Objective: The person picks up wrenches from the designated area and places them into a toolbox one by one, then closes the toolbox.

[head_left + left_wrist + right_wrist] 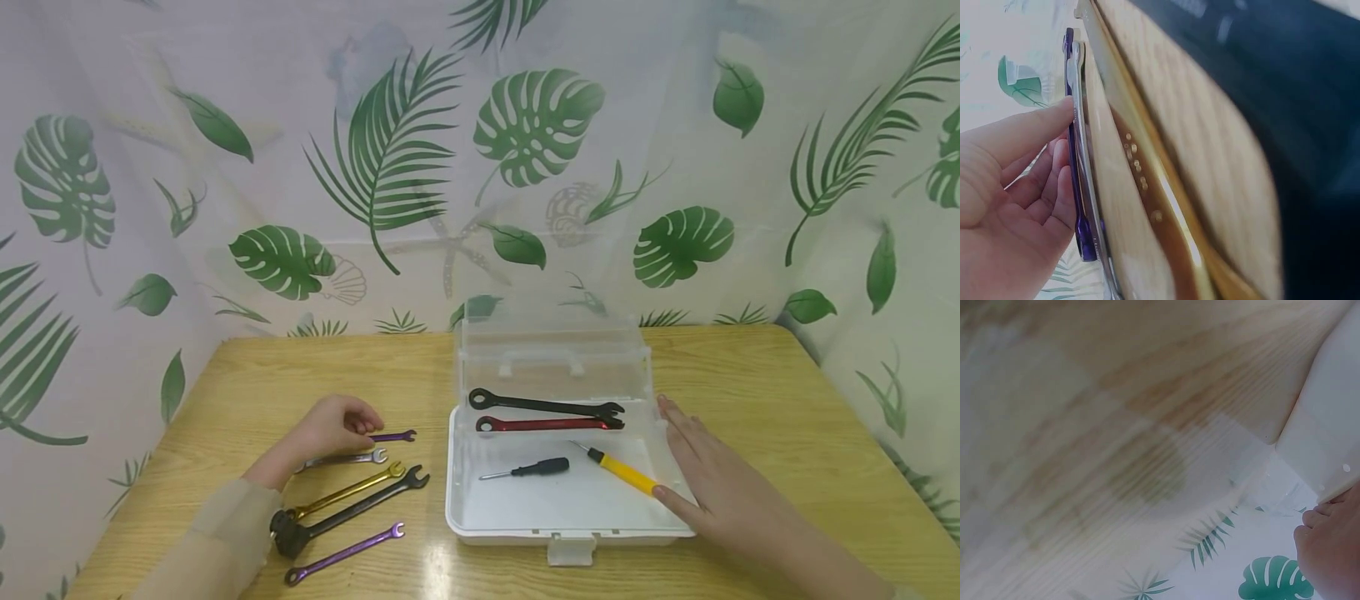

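Note:
My left hand (337, 429) pinches a small dark purple combination wrench (396, 436) between thumb and fingers, at the upper end of a row of wrenches. Nearest to it lies a silver wrench (348, 458), then a gold wrench (348, 490) and a large black wrench (367, 505). A lighter purple wrench (345, 553) lies closest to me. On the right side wall of the white toolbox (517, 517) rests my right hand (720, 483), fingers straight along the outside and thumb over the rim. The left wrist view shows the dark purple wrench (1077, 181) upright along the fingertips.
Inside the toolbox lie a black wrench (547, 406), a red wrench (547, 425), a black screwdriver (540, 467) and a yellow-handled pointed tool (626, 473). Its clear lid (555, 342) stands raised at the back. A leaf-patterned cloth (420, 283) surrounds the wooden table (337, 367).

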Demonstrator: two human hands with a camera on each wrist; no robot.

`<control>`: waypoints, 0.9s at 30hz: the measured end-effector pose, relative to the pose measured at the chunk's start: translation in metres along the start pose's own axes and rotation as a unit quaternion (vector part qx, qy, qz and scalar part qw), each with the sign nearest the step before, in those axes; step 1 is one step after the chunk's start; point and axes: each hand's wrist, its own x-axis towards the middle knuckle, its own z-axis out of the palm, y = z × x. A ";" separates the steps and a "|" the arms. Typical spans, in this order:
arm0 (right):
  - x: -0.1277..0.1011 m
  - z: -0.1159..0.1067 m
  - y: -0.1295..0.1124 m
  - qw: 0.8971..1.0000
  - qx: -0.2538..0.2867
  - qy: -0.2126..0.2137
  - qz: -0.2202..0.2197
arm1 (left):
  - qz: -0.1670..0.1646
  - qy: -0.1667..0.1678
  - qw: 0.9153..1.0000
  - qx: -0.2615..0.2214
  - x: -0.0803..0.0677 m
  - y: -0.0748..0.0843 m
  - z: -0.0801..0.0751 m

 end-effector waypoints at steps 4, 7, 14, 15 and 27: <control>-0.001 0.000 0.000 1.000 -0.002 0.005 -0.002 | 0.006 0.001 1.000 0.012 -0.001 0.001 0.000; -0.001 0.001 0.001 1.000 -0.006 0.009 -0.006 | 0.008 0.002 1.000 0.022 -0.001 0.002 0.001; -0.002 0.003 0.002 1.000 -0.011 0.014 -0.011 | 0.013 0.001 0.999 0.039 -0.003 0.005 0.003; -0.002 0.003 0.002 1.000 -0.011 0.015 -0.012 | 0.013 0.000 0.999 0.040 -0.003 0.005 0.003; -0.001 0.003 0.003 1.000 -0.010 0.017 -0.014 | 0.000 -0.008 1.000 0.023 -0.001 0.007 0.003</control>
